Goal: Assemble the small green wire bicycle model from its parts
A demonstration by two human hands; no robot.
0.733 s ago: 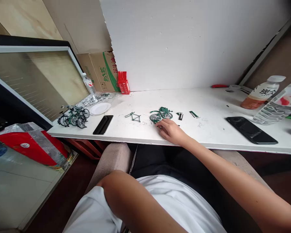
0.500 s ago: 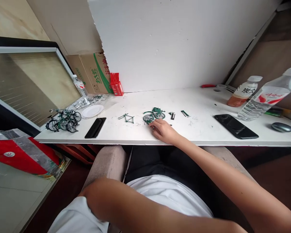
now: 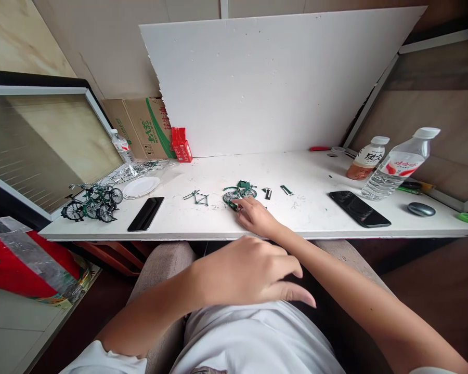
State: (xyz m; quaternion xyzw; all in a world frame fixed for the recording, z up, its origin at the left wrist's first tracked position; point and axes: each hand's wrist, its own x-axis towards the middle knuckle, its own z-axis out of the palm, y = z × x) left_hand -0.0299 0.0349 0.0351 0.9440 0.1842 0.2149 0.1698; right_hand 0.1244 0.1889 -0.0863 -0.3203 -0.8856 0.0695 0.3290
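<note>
My right hand (image 3: 255, 215) rests at the front of the white desk, its fingers bent and closed at the near side of some green model bicycle parts. Whatever lies between its fingertips is too small to make out. Just beyond are small spoked wheels (image 3: 231, 196) and a green basket-like piece (image 3: 245, 184). My left hand (image 3: 253, 270) hangs over my lap, in front of the desk edge, with thumb and fingers apart and nothing in it. Left of the wheels lies a thin green bicycle frame (image 3: 201, 198). Two small parts, a dark piece (image 3: 268, 194) and a green strip (image 3: 286, 190), lie to the right.
Assembled model bicycles (image 3: 93, 201) stand at the left, near a phone (image 3: 145, 214) and white plates (image 3: 141, 187). Another phone (image 3: 359, 209), a mouse (image 3: 421, 209), a tea bottle (image 3: 368, 158) and a water bottle (image 3: 400, 165) are at the right. A white board (image 3: 281, 88) leans behind.
My left hand has swung back from the right side, and its open fingers now show above my lap. My right hand stays by the wheels. The view has tilted up and shifted right.
</note>
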